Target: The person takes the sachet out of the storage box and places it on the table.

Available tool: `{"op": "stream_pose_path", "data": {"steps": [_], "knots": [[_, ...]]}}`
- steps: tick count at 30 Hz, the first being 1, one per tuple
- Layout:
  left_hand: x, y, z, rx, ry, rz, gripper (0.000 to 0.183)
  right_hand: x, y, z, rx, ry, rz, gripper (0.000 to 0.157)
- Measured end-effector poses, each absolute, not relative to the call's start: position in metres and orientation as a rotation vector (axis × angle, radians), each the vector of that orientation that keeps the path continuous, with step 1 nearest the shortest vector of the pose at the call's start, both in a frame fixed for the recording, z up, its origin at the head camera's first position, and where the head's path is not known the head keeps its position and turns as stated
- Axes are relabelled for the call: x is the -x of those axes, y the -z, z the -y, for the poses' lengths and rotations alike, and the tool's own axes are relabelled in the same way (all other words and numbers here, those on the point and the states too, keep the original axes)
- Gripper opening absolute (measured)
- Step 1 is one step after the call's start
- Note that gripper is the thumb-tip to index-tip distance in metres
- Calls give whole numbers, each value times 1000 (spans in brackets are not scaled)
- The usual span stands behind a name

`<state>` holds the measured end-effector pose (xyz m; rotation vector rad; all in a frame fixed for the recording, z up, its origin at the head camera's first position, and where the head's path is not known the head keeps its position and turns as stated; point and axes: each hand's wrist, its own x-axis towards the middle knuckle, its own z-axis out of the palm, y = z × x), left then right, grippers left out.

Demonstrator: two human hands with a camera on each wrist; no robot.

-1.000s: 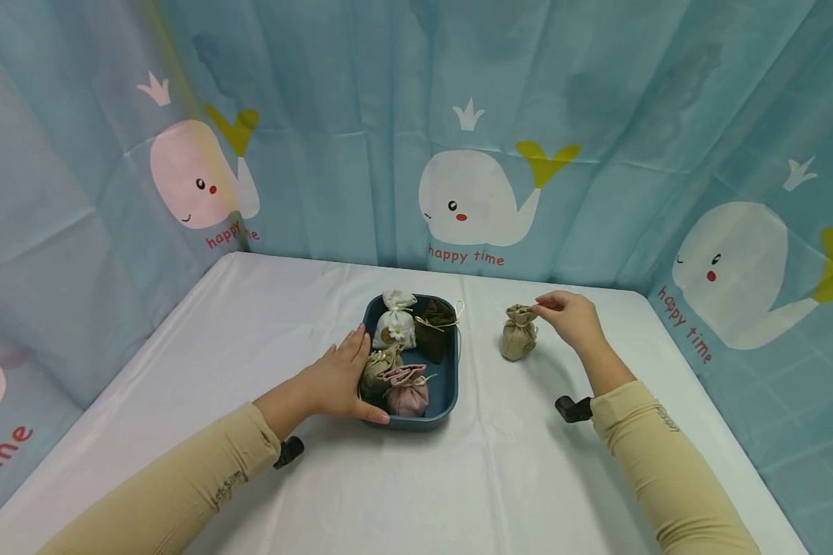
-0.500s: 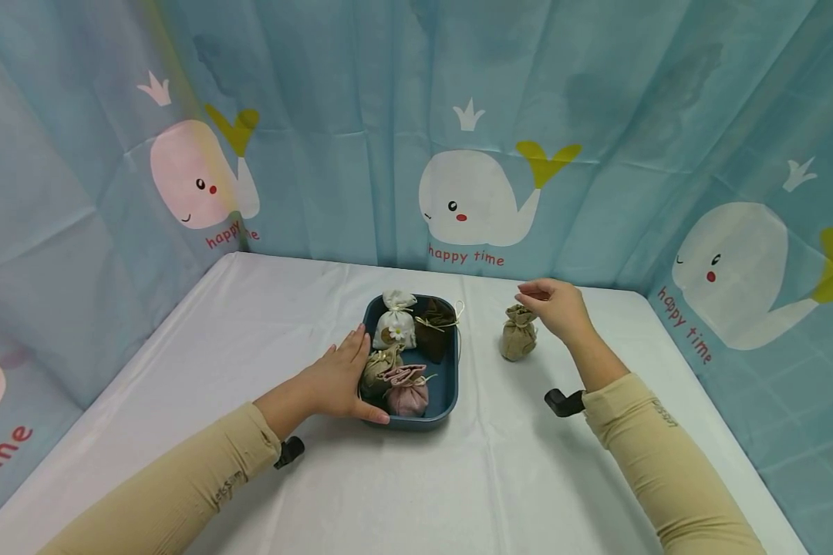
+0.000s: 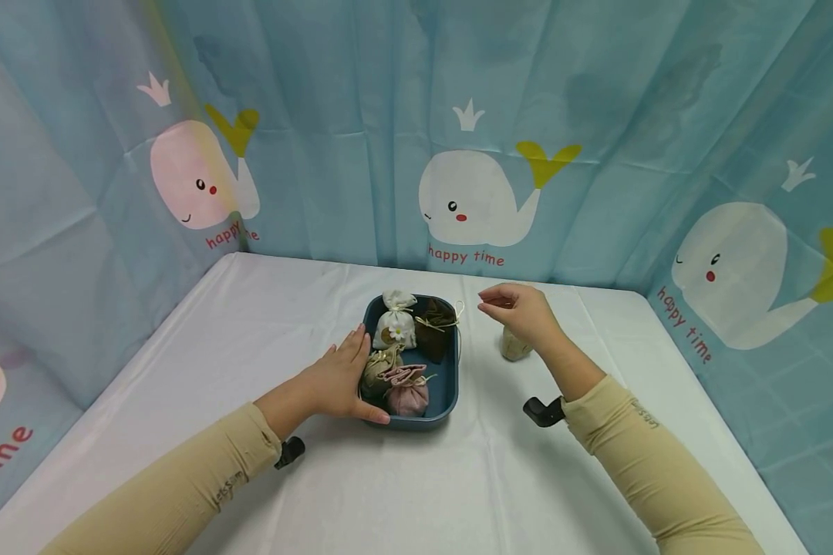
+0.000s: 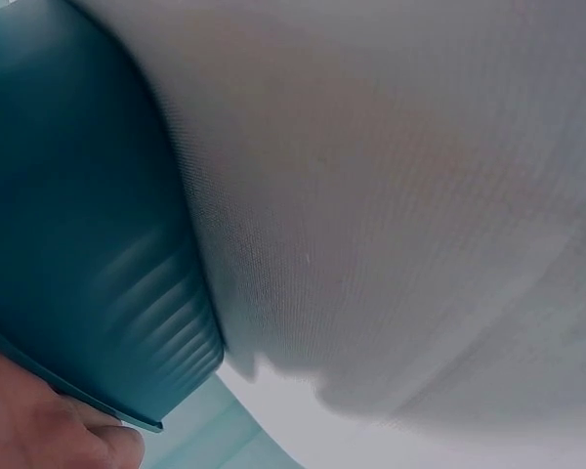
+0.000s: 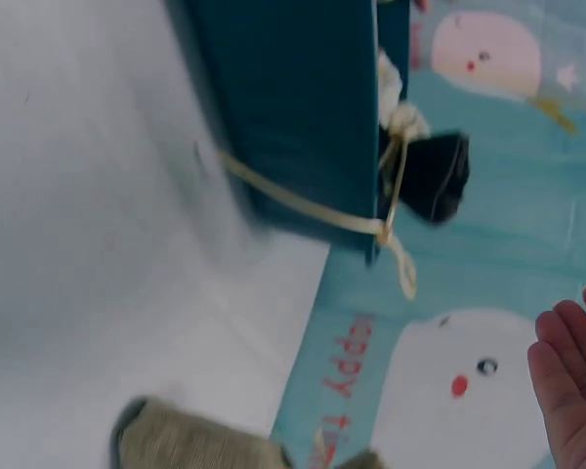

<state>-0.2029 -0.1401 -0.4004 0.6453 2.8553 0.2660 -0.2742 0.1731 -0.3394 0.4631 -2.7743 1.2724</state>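
Observation:
My left hand (image 3: 336, 381) rests along the left rim of a dark blue bin (image 3: 447, 389), fingers straight and thumb spread at the front corner. Inside are a white drawstring pouch with a daisy (image 3: 399, 324), a dark brown pouch (image 3: 430, 339), an olive pouch (image 3: 378, 375) and a pink pouch (image 3: 408, 398). The brown pouch's cream cord (image 5: 303, 202) hangs over the bin's right side in the right wrist view. My right hand (image 3: 521, 312), with nothing in its fingers, hovers right of the bin. Behind it, partly hidden, a tan pouch (image 3: 515, 348) stands on the table.
A white cloth covers the table (image 3: 403, 493). Blue curtains (image 3: 333, 154) with whale prints close off the back and sides. Black camera mounts (image 3: 544, 412) stick out under both wrists.
My right hand has let go of the tan pouch's top and moved left toward the bin, now covering the pouch's upper part. The left hand and bin stay put.

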Motion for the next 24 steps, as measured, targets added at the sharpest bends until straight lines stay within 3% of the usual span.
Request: {"op": "stream_pose_path", "data": {"steps": [15,24], "knots": [[202,400,140,-647,-296,-2853,139,248,343,-133,-772,-1270,2795,26],[203,400,141,-640,-296,-2851,140,235,350,-118,-953,-1234,2781,20]]}}
